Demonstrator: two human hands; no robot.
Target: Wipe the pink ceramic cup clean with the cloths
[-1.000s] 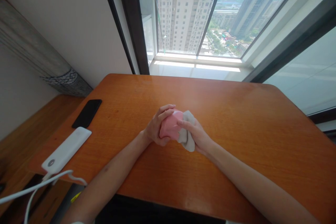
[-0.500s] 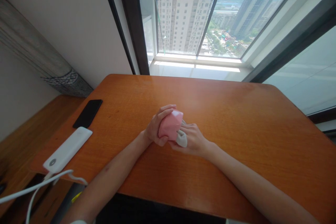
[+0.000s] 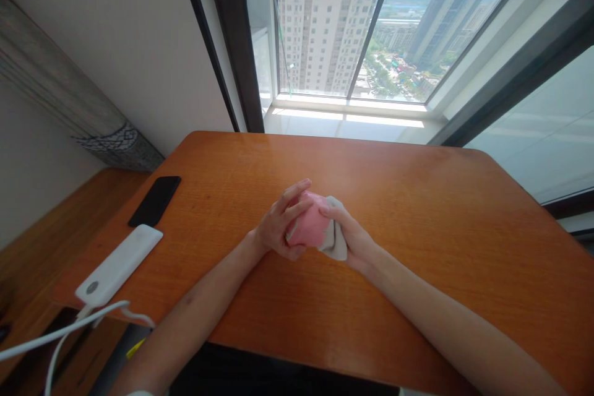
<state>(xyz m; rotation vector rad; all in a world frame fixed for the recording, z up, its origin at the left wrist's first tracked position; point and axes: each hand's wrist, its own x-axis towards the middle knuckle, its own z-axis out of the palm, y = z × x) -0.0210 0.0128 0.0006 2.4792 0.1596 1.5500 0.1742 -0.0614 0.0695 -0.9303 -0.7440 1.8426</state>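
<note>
Between my hands, above the middle of the brown table, is a pink faceted object [image 3: 312, 226] whose kind I cannot make out. My left hand [image 3: 284, 223] is wrapped round its left side, with the fingers over the top and the thumb low. A light grey cloth [image 3: 335, 240] lies against the object's right side. My right hand [image 3: 355, 236] grips the cloth, and its thumb presses on the pink surface. The right hand's other fingers are mostly hidden behind the cloth and the object.
A black phone [image 3: 154, 201] lies on the table's left side. Nearer me is a white power bank [image 3: 119, 265] with white cables [image 3: 65, 329] running off the edge. The wooden tabletop [image 3: 440, 229] reaches back to the window [image 3: 352, 43]. A grey curtain [image 3: 83, 80] hangs at the left.
My right hand has turned and shifted right, with its thumb now on the pink object. More of the cloth shows. The object has rotated and moved slightly right; my left fingers have spread somewhat.
</note>
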